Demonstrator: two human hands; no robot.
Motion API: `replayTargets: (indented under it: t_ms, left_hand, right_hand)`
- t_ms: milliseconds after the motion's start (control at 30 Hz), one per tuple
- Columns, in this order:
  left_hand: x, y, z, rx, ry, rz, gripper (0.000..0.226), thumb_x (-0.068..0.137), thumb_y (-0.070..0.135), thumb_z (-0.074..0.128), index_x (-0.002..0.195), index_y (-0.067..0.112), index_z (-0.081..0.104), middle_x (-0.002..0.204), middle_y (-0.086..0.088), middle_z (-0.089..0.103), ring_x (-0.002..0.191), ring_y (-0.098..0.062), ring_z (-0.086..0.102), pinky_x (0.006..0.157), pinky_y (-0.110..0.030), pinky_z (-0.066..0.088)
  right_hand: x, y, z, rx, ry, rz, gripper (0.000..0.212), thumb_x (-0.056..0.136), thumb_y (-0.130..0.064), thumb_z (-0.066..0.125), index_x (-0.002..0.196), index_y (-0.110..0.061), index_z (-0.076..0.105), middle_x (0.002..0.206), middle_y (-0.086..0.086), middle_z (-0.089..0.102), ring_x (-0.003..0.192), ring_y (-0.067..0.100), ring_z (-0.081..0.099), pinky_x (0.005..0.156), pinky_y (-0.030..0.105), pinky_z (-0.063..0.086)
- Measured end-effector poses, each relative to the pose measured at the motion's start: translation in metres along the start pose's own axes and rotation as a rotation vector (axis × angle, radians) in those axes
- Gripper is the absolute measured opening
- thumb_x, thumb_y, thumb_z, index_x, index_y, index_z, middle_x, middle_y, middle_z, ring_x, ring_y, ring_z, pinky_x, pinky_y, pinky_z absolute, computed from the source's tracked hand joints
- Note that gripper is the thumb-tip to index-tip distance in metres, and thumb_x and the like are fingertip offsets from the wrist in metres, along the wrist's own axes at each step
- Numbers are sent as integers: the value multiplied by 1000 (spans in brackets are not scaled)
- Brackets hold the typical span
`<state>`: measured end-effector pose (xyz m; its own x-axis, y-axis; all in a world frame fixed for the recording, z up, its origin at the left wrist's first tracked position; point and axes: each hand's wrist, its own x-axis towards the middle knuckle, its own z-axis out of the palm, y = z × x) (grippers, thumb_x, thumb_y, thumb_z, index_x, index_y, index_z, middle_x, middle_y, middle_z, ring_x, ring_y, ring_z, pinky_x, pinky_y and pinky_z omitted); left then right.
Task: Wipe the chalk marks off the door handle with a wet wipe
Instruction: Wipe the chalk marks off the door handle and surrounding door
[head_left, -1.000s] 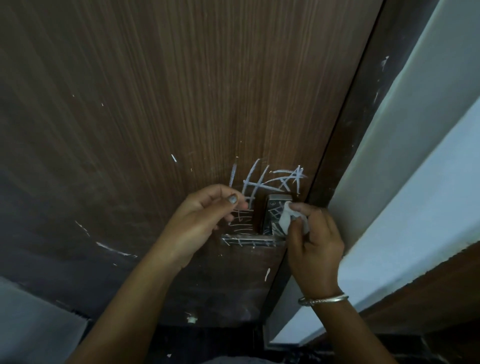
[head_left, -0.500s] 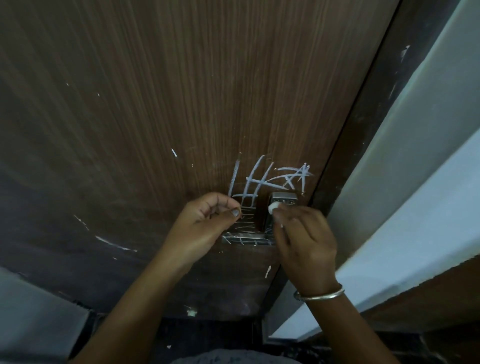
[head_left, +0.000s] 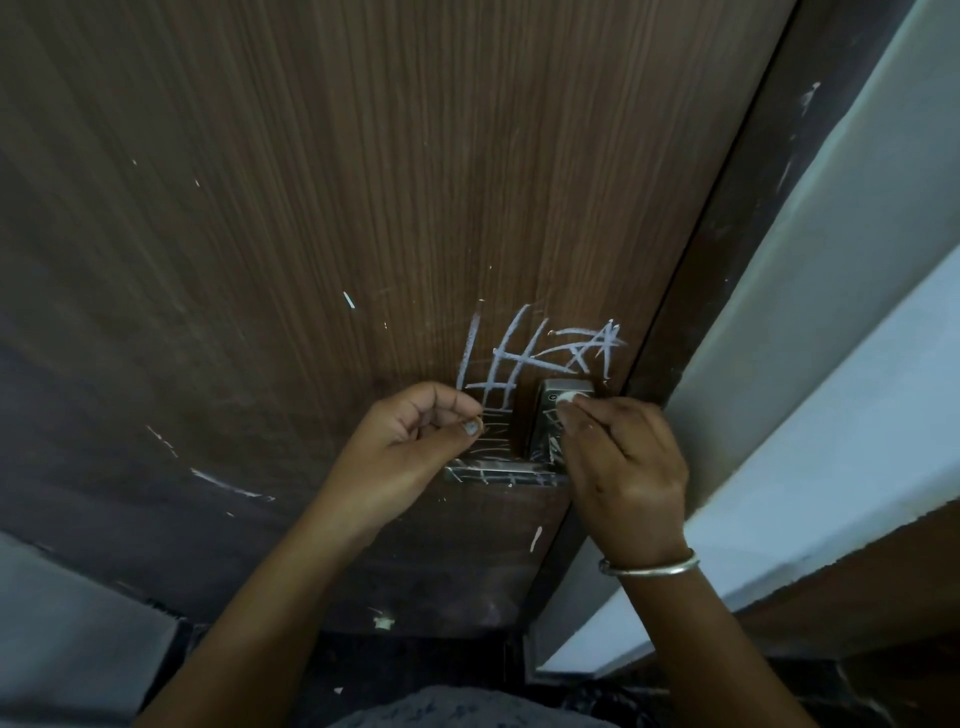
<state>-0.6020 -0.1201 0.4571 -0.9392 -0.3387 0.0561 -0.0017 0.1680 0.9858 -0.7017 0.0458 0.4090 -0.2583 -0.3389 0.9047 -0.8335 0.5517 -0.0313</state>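
A small white wet wipe (head_left: 570, 399) is pinched at the fingertips of the right hand (head_left: 626, 462) and pressed against the far part of the metal door handle (head_left: 501, 474), near the right edge of the brown door (head_left: 337, 208). Chalk marks (head_left: 540, 356) are seen on the wood just beyond the handle and (in thinner strokes) across its lever. The left hand (head_left: 410, 447) is held clenched just left of the handle, with nothing seen in it.
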Motion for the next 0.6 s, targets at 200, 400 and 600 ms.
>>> replayTargets:
  t_ms: [200, 400, 600]
  left_hand:
    - [2, -5, 5, 18, -41, -13, 15, 83, 9, 62, 92, 21, 67, 93, -19, 66, 81, -16, 60, 70, -20, 49]
    - [2, -10, 2, -11, -1, -22, 16, 83, 8, 62, 89, 21, 68, 94, -20, 66, 88, -25, 63, 71, -21, 51]
    - [3, -11, 5, -24, 68, -22, 14, 83, 6, 61, 85, 18, 68, 87, -13, 69, 77, -15, 60, 63, -15, 49]
  right_hand:
    - [7, -11, 10, -12, -62, -70, 14, 87, -7, 62, 93, 0, 73, 91, 16, 71, 84, 30, 67, 78, 34, 53]
    - [1, 4, -4, 0, 9, 60, 9, 85, -1, 65, 87, 2, 74, 87, 16, 71, 77, 31, 67, 76, 33, 53]
    - [7, -11, 4, -41, -54, -45, 16, 89, -8, 60, 90, 2, 74, 89, 16, 72, 82, 30, 68, 78, 30, 51]
